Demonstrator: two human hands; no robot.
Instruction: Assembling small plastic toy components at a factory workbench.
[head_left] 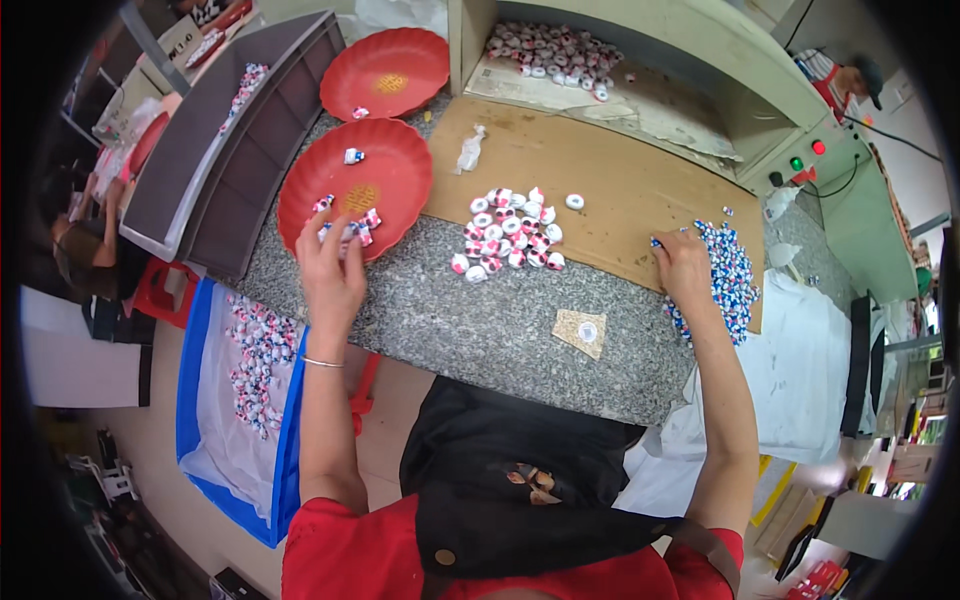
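Observation:
My left hand point(330, 268) reaches over the rim of the nearer red scalloped plate point(300, 180), its fingers closed around a small white-and-pink piece point(349, 232). A few similar pieces lie beside the fingertips, and one white-and-blue piece point(353, 156) sits farther back on the plate. At the right, my right hand point(684, 266) is curled at the edge of a heap of small blue-and-white pieces point(735, 270). One blue piece point(655, 242) shows at its fingertips. Between the hands, several round white-and-pink pieces point(510, 228) are grouped partly on cardboard point(610, 222), partly on the speckled stone tabletop point(450, 330).
Another red plate point(385, 75) stands behind the first. Grey divided trays point(240, 150) are at the left, above a blue-rimmed bin point(290, 450) of pieces. A shelf point(640, 110) at the back holds more. A tan chip point(578, 333) lies in front. Other people work at both sides.

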